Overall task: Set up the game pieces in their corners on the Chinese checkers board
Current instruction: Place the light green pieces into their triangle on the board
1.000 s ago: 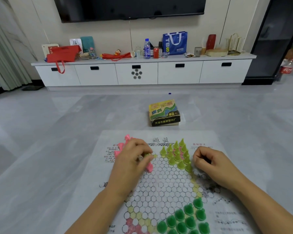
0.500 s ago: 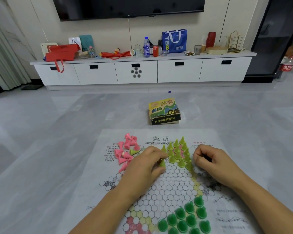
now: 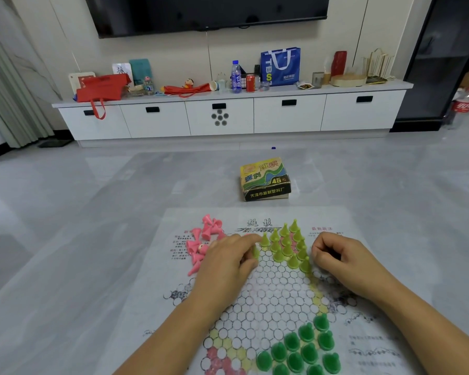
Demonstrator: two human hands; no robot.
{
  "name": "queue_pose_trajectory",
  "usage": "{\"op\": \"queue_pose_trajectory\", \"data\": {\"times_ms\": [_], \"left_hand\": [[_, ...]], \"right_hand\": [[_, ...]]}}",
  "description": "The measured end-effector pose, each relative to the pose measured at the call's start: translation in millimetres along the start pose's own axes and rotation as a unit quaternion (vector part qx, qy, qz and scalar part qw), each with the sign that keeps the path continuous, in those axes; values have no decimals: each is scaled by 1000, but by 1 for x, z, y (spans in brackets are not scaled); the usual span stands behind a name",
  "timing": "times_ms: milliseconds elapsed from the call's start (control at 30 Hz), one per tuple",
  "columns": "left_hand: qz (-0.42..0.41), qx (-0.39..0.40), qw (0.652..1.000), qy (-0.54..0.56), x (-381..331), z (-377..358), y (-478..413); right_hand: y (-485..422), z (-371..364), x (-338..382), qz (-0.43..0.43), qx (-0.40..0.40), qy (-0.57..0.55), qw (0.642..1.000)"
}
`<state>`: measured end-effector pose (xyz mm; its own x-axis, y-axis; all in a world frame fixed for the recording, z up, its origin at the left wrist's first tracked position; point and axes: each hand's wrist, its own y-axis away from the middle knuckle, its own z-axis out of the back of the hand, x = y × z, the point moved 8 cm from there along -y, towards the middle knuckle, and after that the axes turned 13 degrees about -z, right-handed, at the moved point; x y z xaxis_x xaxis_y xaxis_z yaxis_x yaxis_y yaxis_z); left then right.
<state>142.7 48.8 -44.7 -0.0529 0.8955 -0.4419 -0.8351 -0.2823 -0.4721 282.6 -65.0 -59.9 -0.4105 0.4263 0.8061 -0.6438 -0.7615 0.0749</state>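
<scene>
The left hand pinched a yellow-green piece, probably due a corner hole just beyond its fingertips; the right hand sat curled, contents unclear.

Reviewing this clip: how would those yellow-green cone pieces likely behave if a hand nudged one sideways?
Probably tip easily: the yellow-green cone pieces stand tall on small bases, and the pink pieces of like shape lie toppled. Likely light plastic, since the left hand pinches one with fingertips. Packed close, one falling could knock neighbours.
</scene>
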Motion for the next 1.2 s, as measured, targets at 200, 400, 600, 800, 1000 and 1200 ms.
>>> {"op": "queue_pose_trajectory", "data": {"times_ms": [200,400,600,800,1000,1200], "left_hand": [[38,-16,999,-21,9,2,1],[29,-10,998,-50,9,1,0],[20,10,997,-71,7,-2,2],[21,20,996,-80,7,-4,1],[7,29,995,-90,5,-7,-1],[4,31,995,-91,5,-8,0]], "right_hand": [[1,0,0,0,1,2,1000],[1,0,0,0,0,5,1000],[1,0,1,-3,1,3,1000],[1,0,0,-3,5,3,1000],[2,-1,1,0,8,4,1000],[2,0,1,0,5,5,1000]]}}
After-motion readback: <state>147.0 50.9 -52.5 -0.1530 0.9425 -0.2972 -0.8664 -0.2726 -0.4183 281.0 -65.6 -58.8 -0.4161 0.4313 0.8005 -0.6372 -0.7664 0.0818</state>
